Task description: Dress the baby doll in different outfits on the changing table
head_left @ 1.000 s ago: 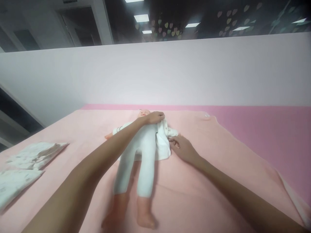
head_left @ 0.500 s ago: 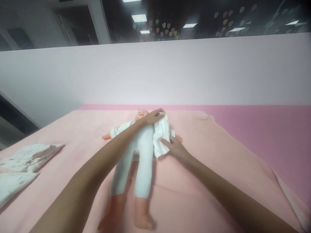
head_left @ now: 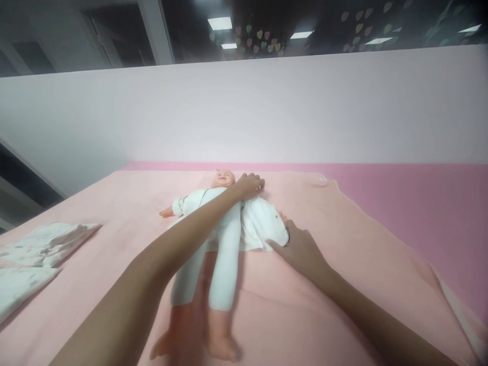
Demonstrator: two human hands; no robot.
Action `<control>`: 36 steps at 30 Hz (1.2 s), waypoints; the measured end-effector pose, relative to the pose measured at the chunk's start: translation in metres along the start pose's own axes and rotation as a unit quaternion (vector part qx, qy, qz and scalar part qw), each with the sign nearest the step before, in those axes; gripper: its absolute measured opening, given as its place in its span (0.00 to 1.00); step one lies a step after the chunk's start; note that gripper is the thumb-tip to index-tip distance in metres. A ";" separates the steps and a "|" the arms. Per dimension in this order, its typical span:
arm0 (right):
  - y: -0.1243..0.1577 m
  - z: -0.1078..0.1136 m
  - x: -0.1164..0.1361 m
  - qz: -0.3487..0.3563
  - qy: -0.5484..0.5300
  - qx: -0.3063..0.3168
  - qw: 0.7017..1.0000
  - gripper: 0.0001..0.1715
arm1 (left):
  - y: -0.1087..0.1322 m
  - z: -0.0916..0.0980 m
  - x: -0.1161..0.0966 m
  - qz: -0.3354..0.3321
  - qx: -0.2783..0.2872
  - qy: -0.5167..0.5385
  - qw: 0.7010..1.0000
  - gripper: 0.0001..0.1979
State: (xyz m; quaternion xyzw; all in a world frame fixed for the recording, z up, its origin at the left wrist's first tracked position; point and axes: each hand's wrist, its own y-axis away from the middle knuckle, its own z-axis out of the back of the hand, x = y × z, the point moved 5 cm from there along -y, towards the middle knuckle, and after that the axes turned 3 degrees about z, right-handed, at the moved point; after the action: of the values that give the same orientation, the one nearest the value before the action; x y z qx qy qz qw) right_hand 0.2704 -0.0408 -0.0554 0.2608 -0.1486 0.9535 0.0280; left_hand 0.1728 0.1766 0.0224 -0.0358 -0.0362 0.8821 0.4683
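Note:
A baby doll [head_left: 224, 178] lies face up, its feet toward me, in white leggings [head_left: 223, 277] and a white baby top [head_left: 263, 223]. The front flap of the top is spread out over the doll's arm on the right. My left hand [head_left: 250, 186] reaches across the doll's chest, its fingers curled at the top's upper edge near the shoulder. Lower down, my right hand [head_left: 303, 249] has the outer edge of the flap between thumb and fingers. My left forearm hides part of the doll's torso.
Folded printed baby clothes [head_left: 49, 246] lie at the left. A peach blanket [head_left: 366, 284] is spread beneath the doll on a pink surface [head_left: 419, 203]. Behind it runs a low white wall [head_left: 267, 112], with dark glass above.
My right hand has moved right and toward me, drawing the flap outward and flatter. My left hand has shifted slightly right, and its fingers are more curled.

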 end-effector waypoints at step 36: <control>0.024 -0.018 0.071 0.384 0.053 -0.046 0.921 0.22 | 0.316 -0.006 0.036 0.055 -0.089 0.109 0.989 0.14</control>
State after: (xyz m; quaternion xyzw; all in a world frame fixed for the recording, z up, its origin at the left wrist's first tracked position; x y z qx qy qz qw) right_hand 0.1975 -0.0599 -0.0408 0.1310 -0.2798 0.8955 -0.3203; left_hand -0.1073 0.0294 -0.0150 -0.1748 -0.0616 0.8905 0.4155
